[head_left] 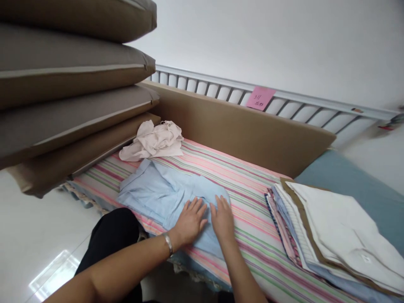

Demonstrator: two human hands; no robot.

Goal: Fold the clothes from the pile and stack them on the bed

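A light blue shirt (pixel 158 191) lies partly folded on a striped sheet (pixel 246 198). My left hand (pixel 190 221) lies flat on the shirt's near part with its fingers stretched out; a silver bracelet is on that wrist. My right hand (pixel 223 218) rests flat beside it, fingers together and extended, on the shirt's right edge. Neither hand holds anything. A crumpled pale pink garment (pixel 154 141) lies beyond the shirt, near the cushions.
A pile of folded clothes (pixel 334 235), white on top, sits at the right on the sheet. Stacked brown cushions (pixel 69 97) tower at the left. A tan backboard (pixel 246 130) and a white railing with a pink note (pixel 260 98) run behind. My dark-trousered knee (pixel 110 235) is at the bed edge.
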